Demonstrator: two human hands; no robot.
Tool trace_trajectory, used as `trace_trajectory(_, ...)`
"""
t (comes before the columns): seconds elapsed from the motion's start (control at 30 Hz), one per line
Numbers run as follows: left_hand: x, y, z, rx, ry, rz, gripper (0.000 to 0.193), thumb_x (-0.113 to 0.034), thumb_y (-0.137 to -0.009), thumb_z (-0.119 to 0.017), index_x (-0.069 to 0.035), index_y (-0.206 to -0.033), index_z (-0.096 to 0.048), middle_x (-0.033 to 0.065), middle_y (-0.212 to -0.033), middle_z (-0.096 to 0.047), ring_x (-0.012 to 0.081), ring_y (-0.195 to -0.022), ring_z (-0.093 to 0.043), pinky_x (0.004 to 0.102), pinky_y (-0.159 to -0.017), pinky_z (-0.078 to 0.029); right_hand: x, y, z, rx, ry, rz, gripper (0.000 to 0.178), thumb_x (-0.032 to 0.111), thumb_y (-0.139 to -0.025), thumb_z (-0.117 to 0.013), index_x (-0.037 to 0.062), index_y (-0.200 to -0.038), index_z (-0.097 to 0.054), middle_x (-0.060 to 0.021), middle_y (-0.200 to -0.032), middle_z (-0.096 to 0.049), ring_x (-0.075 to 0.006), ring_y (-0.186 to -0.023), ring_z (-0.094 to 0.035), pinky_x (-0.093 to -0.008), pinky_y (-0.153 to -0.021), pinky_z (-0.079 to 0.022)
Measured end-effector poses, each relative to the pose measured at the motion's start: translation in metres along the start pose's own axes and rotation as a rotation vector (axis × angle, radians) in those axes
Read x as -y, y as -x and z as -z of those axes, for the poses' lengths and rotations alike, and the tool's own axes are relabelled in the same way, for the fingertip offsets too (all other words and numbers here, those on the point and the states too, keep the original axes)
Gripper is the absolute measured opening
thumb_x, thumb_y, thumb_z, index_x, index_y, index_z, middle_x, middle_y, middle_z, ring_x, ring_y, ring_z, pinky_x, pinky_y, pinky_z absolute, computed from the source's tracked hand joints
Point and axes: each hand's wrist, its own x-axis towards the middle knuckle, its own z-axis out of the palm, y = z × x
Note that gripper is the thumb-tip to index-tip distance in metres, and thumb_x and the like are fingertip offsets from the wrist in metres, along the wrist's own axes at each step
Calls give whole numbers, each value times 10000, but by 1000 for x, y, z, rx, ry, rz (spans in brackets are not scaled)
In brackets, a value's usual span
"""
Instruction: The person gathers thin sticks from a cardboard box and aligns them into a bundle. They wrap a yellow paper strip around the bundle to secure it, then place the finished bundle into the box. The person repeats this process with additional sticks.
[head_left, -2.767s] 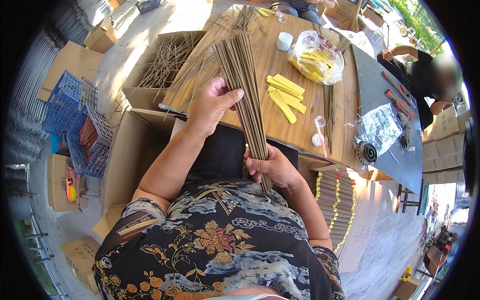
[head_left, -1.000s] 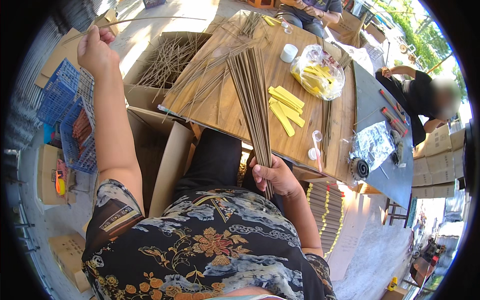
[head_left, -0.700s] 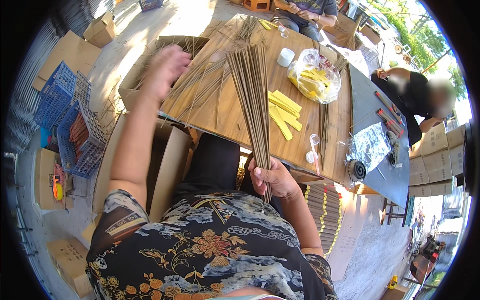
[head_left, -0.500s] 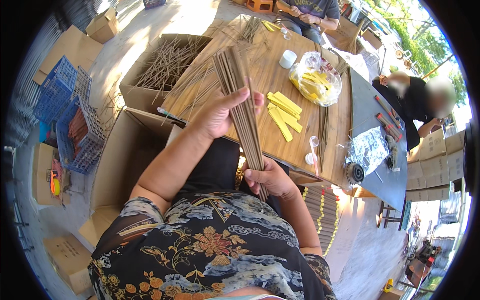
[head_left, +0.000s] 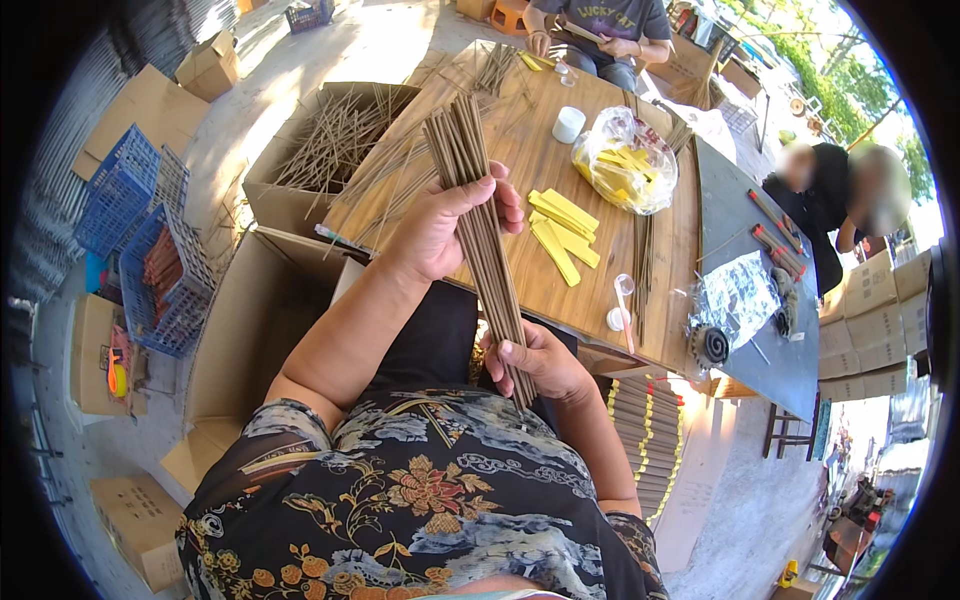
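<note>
An outdoor work yard with a wooden surface (head_left: 560, 290) in sunlight. The right hand (head_left: 540, 362) is closed around the bottom of a long bundle of incense sticks (head_left: 480, 210), held upright over the lap. The left hand (head_left: 445, 225) wraps the bundle's middle, fingers curled over it. Beyond lie yellow paper strips (head_left: 560, 225), a plastic bag of more strips (head_left: 625, 160), and a cardboard box of loose sticks (head_left: 320, 150). If either grip loosens, the thin sticks could fan out, slip down or snap.
</note>
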Motion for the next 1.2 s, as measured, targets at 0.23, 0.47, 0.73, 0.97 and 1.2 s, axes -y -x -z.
trace_trajectory(0.23,1,0,-2,-45,-35,-9,209,-119,-854,-536,-31,-1043,-522,82,-829,-580,196,-775,-586,340,-712,-503,-1,2,-2,-54,7,15,218,190,-873,-551,20,-998,-497,-27,-684,-554,-89,-546,-531,-211,-504,-445)
trace_trajectory(0.47,8,-3,20,70,102,26,235,-212,-854,-566,-63,-1033,-537,65,-799,-569,182,-751,-579,328,-696,-498,3,2,-5,-86,102,-61,192,144,-826,-616,35,-937,-504,-7,-654,-535,-70,-521,-501,-188,-477,-418)
trace_trajectory(0.73,-1,-1,2,-271,-133,-251,291,-252,-865,-562,-23,-1040,-520,78,-864,-591,161,-781,-580,307,-725,-490,-4,-2,-6,-258,276,29,146,145,-842,-592,63,-849,-472,25,-632,-466,-45,-504,-430,-180,-442,-360)
trace_trajectory(0.97,-4,15,4,-434,-781,-605,101,-75,-835,-599,-20,-905,-551,-24,-776,-533,28,-690,-474,160,-640,-399,-8,-4,-5,-406,537,79,133,155,-859,-567,55,-876,-481,27,-639,-455,-43,-513,-420,-195,-442,-359)
trace_trajectory(1.2,-1,23,-3,-464,-1126,-247,184,-168,-832,-625,-9,-746,-597,-76,-628,-477,-3,-580,-392,162,-508,-311,-13,-5,-1,-490,703,92,163,160,-840,-587,30,-877,-497,-11,-648,-484,-90,-564,-449,-244,-521,-399)
